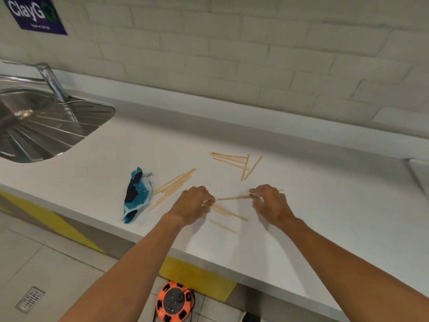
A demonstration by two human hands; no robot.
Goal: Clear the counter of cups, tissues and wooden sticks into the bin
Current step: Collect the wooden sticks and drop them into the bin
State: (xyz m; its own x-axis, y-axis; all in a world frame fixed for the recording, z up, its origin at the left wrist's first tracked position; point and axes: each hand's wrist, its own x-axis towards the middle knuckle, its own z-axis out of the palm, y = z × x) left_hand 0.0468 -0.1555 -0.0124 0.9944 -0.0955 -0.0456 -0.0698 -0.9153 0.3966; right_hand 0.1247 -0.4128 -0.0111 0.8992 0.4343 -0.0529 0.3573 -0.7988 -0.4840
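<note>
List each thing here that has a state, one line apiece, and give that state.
Left hand: curled, pinching sticks
Right hand: curled, pinching one end of a stick
Far sticks: loose, crossed, flat on the counter
Blue tissue: crumpled, lying on the counter
Left sticks: loose, flat, beside the tissue
Tap: no water seen running
</note>
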